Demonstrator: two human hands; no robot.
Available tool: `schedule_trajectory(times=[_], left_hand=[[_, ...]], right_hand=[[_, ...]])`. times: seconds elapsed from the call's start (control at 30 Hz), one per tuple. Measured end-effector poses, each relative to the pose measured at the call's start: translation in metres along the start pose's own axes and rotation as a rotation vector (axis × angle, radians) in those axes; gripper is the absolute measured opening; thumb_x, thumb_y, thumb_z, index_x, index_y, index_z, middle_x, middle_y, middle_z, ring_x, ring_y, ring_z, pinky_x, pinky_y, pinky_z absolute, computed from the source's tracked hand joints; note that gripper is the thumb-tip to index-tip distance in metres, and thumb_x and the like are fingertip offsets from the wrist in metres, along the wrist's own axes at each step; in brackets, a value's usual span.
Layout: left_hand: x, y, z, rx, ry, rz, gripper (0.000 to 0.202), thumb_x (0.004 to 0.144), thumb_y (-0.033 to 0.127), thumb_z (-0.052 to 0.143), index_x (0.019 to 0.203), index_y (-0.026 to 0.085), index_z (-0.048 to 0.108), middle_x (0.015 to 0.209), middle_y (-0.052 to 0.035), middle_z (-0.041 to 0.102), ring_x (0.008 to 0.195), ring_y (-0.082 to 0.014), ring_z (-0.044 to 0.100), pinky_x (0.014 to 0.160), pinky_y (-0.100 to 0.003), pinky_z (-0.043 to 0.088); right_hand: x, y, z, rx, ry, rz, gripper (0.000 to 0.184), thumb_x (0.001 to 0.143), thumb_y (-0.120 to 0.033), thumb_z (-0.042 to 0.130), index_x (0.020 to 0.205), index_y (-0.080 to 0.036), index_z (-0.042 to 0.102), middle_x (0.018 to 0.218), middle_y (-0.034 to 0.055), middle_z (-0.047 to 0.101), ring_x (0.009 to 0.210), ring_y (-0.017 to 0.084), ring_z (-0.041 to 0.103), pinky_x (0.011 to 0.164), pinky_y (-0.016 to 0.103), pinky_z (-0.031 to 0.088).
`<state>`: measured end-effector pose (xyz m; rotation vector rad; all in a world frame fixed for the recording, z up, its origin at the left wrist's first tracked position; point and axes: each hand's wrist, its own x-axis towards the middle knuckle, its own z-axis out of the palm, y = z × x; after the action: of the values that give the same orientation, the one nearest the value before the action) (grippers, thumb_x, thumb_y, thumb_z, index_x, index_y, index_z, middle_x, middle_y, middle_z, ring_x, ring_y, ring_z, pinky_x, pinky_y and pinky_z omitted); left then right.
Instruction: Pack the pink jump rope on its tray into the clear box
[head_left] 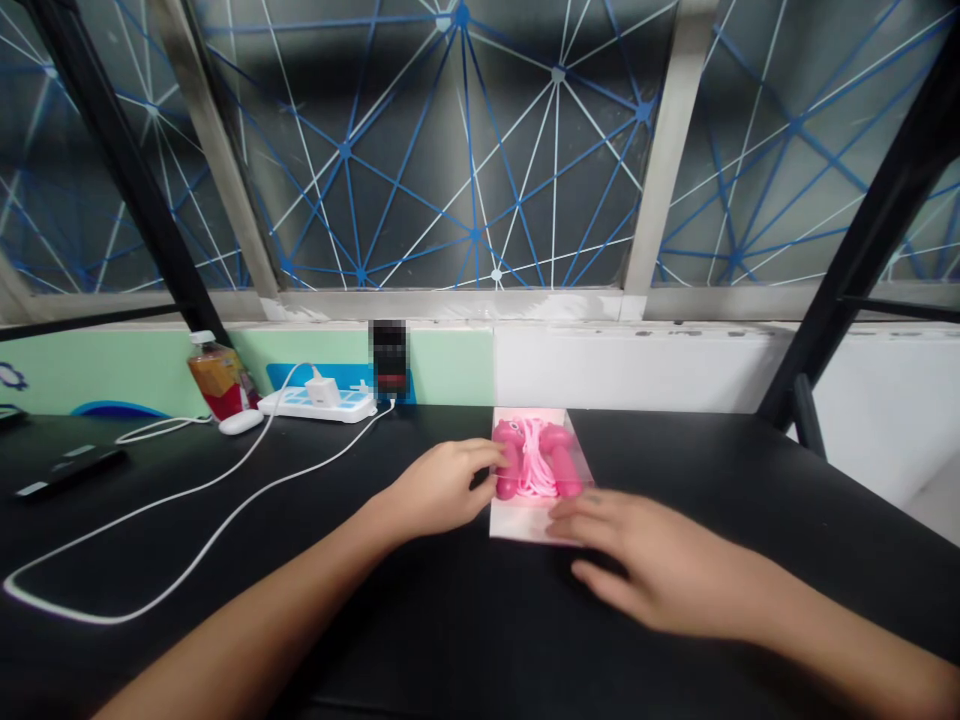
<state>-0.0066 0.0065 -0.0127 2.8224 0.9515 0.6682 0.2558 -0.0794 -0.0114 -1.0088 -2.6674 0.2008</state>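
Observation:
A pink jump rope (536, 460) lies coiled in a shallow white-and-pink box (525, 525), with its thin cord bunched between two chunky pink handles. My left hand (439, 490) comes in from the left, its fingertips against the left pink handle (507, 462). My right hand (645, 560) is blurred and hovers over the box's near right corner, with its fingers reaching across that edge. The right pink handle (562, 460) stands free of both hands.
The black table (375, 620) carries a white power strip (315, 405) with a charger, white cables, a white mouse (241, 421), a bottle (217, 380), a blurred phone (390, 362) and a black remote (71, 472). Black posts flank the table.

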Motion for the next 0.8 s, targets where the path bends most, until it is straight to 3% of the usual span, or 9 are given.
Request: schedule_trajectory(times=[0.1,0.23,0.3,0.4,0.47,0.63,0.8], left_hand=[[0.001,0.002,-0.005,-0.005,-0.043,-0.005,0.024,0.095,0.025,0.049,0.113,0.023,0.066,0.122,-0.0021,0.066,0.115,-0.0199,0.06,0.099,-0.033,0.047],[0.002,0.007,-0.01,-0.038,-0.092,-0.019,0.028,0.1,0.034,0.043,0.113,0.023,0.066,0.128,-0.0032,0.063,0.117,-0.0205,0.058,0.103,-0.035,0.044],[0.001,0.009,-0.011,-0.051,-0.106,-0.018,0.03,0.095,0.04,0.052,0.12,0.025,0.062,0.133,-0.004,0.058,0.12,-0.0221,0.056,0.103,-0.035,0.043],[0.0,0.009,-0.011,-0.053,-0.147,-0.002,0.056,0.081,0.048,0.071,0.13,0.026,0.054,0.141,-0.0056,0.052,0.125,-0.0256,0.052,0.105,-0.036,0.043],[0.0,0.007,-0.01,-0.053,-0.158,0.007,0.06,0.078,0.046,0.074,0.131,0.027,0.053,0.142,-0.0051,0.05,0.127,-0.0258,0.051,0.105,-0.036,0.042],[0.001,0.003,-0.004,-0.031,-0.096,0.005,0.036,0.091,0.031,0.059,0.127,0.026,0.057,0.135,-0.0044,0.057,0.122,-0.0228,0.055,0.106,-0.035,0.042],[-0.001,-0.001,-0.002,-0.022,-0.08,0.005,0.038,0.088,0.024,0.058,0.126,0.023,0.055,0.129,-0.0054,0.06,0.116,-0.0223,0.058,0.101,-0.035,0.045]], right_hand=[[0.002,0.018,-0.001,-0.061,0.185,0.063,0.033,0.096,-0.03,0.05,0.126,-0.024,0.058,0.128,0.0086,0.06,0.12,0.024,0.054,0.104,0.044,0.044],[0.002,0.04,0.01,-0.023,0.203,0.195,0.058,0.09,-0.043,0.058,0.142,-0.023,0.041,0.144,0.0121,0.044,0.131,0.029,0.044,0.106,0.048,0.042],[0.002,0.046,0.016,-0.001,0.208,0.231,0.062,0.09,-0.046,0.057,0.145,-0.023,0.037,0.147,0.0138,0.04,0.132,0.031,0.042,0.106,0.051,0.042],[0.003,0.052,0.019,-0.002,0.245,0.25,0.058,0.092,-0.044,0.053,0.143,-0.023,0.037,0.145,0.0144,0.041,0.131,0.03,0.043,0.107,0.051,0.041],[0.005,0.053,0.018,-0.018,0.269,0.256,0.053,0.094,-0.043,0.05,0.141,-0.022,0.039,0.142,0.014,0.044,0.129,0.029,0.046,0.107,0.05,0.041],[0.005,0.05,0.011,-0.085,0.281,0.246,0.049,0.092,-0.044,0.055,0.134,-0.021,0.046,0.13,0.0125,0.053,0.119,0.028,0.053,0.1,0.046,0.045],[0.004,0.051,0.011,-0.109,0.208,0.3,0.045,0.088,-0.036,0.058,0.13,-0.022,0.052,0.114,0.0091,0.059,0.088,0.023,0.065,0.077,0.039,0.053]])
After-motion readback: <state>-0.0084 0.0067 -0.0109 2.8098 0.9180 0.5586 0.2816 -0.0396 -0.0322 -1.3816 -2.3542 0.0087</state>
